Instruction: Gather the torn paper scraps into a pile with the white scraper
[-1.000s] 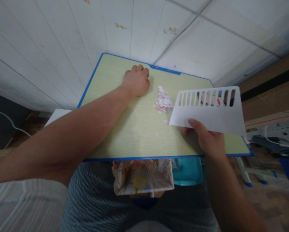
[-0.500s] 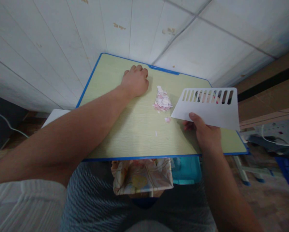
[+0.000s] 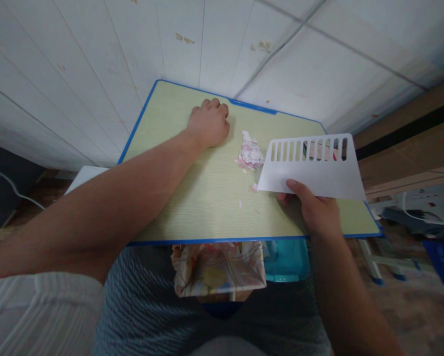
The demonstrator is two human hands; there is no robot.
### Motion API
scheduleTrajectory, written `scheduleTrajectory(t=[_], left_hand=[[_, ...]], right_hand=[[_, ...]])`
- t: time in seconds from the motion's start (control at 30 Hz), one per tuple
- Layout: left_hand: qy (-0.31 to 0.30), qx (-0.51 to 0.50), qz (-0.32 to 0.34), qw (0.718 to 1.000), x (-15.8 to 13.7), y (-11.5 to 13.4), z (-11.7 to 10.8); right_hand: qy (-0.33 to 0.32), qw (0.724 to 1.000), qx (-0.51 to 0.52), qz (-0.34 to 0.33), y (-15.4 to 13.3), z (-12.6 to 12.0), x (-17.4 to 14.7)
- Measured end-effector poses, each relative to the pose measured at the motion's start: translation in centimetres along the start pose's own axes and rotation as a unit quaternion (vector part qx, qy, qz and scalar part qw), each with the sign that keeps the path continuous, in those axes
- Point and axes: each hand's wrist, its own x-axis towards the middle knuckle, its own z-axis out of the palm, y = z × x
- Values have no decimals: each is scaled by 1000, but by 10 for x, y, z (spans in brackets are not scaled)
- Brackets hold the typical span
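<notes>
My right hand (image 3: 318, 210) holds a thin white slotted sheet (image 3: 307, 177) by its near edge, thumb on top and fingers beneath. A row of rounded slots runs along its far side. The sheet is above the right part of a pale yellow-green desk (image 3: 207, 207) with blue edging. On the desk, left of the sheet, lies a small heap of torn pinkish-white paper scraps (image 3: 250, 152). One pink scrap (image 3: 253, 188) sits by the sheet's left corner. My left hand (image 3: 210, 121) rests closed on the far part of the desk, left of the heap; what is inside its curled fingers is hidden.
White panelled wall (image 3: 222, 44) stands behind the desk. Under the front edge are a patterned-paper-lined box (image 3: 222, 274) and a turquoise container (image 3: 288, 262). Brown cardboard (image 3: 411, 148) borders the right side. A tiny white sliver (image 3: 240, 203) lies near the desk's middle.
The white slotted sheet has shifted slightly left and turned a little, its left corner now reaching the pink scrap. My left hand stays in place.
</notes>
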Motion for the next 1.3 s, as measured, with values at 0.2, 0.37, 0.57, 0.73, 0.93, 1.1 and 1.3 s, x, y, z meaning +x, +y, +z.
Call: scheduleTrajectory(t=[0.2,0.37,0.57,0.73,0.93,1.1,1.3], left_hand=[[18,67,13,998,-1,3,-1],[23,42,7,999,1,1,1],[8,13,7,1000,2,-1,2],[21,50,8,998,1,1,1],[13,44,9,999,0,0,1],[12,40,0,999,0,0,1],[10,21,5,1000,1,0,1]], right_hand=[[12,1000,-2,2,-1,-1,-1],[-9,1000,-13,-26,-1,-4,-7],[-18,999,-40,-32,1,-3,-7],[18,997,-62,-44,4,-2,-4],[27,996,-78,-40,7,-2,-5],[42,992,-109,-52,9,-2,-5],[76,990,-103,-54,14,-4,-5]])
